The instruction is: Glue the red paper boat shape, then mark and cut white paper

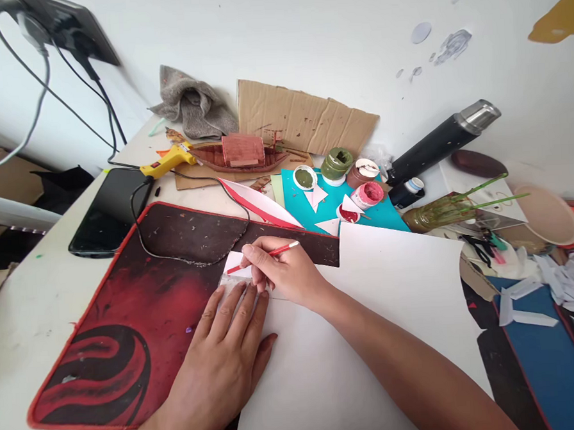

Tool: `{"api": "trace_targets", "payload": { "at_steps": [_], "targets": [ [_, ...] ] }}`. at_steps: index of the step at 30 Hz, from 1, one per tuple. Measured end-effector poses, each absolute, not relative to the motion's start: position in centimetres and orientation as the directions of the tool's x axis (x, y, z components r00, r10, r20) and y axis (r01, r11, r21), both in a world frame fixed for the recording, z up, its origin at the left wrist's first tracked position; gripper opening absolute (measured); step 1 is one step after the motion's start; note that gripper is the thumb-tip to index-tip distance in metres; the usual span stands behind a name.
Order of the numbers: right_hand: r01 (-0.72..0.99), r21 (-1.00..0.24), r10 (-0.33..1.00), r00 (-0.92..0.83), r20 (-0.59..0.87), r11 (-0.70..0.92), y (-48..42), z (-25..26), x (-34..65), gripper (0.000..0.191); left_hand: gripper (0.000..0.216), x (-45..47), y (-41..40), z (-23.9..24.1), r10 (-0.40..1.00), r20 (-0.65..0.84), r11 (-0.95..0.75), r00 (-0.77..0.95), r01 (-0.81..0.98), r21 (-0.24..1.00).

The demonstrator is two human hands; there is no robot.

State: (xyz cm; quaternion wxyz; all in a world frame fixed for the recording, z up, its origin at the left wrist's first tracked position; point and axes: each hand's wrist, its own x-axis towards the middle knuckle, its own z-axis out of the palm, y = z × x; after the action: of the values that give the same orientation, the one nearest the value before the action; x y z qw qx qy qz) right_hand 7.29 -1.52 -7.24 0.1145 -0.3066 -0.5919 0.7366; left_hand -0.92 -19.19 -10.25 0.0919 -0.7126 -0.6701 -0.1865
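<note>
My right hand point(285, 269) is closed around a red pencil point(282, 249) with a white end. Its tip points left, over the upper left corner of a large white sheet of paper point(391, 280). Beside it, my left hand point(227, 350) lies flat with fingers stretched out, across the sheet's left edge and the mat. Under its fingertips is a clear, thin strip point(229, 281) that looks like a ruler, mostly covered. The sheet rests partly on a black and red mat point(161, 298).
Behind the mat are a yellow glue gun point(168, 159), a model boat point(243, 153) and leaning cardboard point(301, 115). Open paint jars point(337, 164) stand on turquoise paper point(293, 198). A phone point(108, 211) lies left; a black flask point(437, 143) and paper scraps point(528, 318) are right.
</note>
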Motion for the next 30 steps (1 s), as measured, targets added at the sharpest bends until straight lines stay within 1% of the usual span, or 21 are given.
{"api": "trace_targets", "payload": {
  "at_steps": [7, 13, 18, 30],
  "targets": [
    [0.198, -0.945, 0.528, -0.79, -0.312, -0.261, -1.6, -7.1, 7.6, 0.042, 0.046, -0.9, -19.2, -10.2, 0.92, 0.391, -0.074, 0.022, 0.99, 0.119],
    [0.182, -0.956, 0.539, -0.794, -0.282, -0.232, -1.2, -7.1, 8.4, 0.043, 0.051, -1.0, -19.2, -10.3, 0.928, 0.371, -0.076, 0.022, 0.988, 0.134],
    [0.174, -0.958, 0.553, -0.787, -0.274, -0.227, -1.0, -7.4, 9.4, 0.045, 0.048, -1.0, -19.2, -10.3, 0.924, 0.38, -0.094, 0.039, 0.987, 0.127],
    [0.267, -0.948, 0.606, -0.73, -0.316, -0.173, -0.5, -6.1, 12.3, 0.044, 0.049, -1.2, -19.4, -10.5, 0.933, 0.357, -0.1, 0.05, 0.987, 0.123]
  ]
}}
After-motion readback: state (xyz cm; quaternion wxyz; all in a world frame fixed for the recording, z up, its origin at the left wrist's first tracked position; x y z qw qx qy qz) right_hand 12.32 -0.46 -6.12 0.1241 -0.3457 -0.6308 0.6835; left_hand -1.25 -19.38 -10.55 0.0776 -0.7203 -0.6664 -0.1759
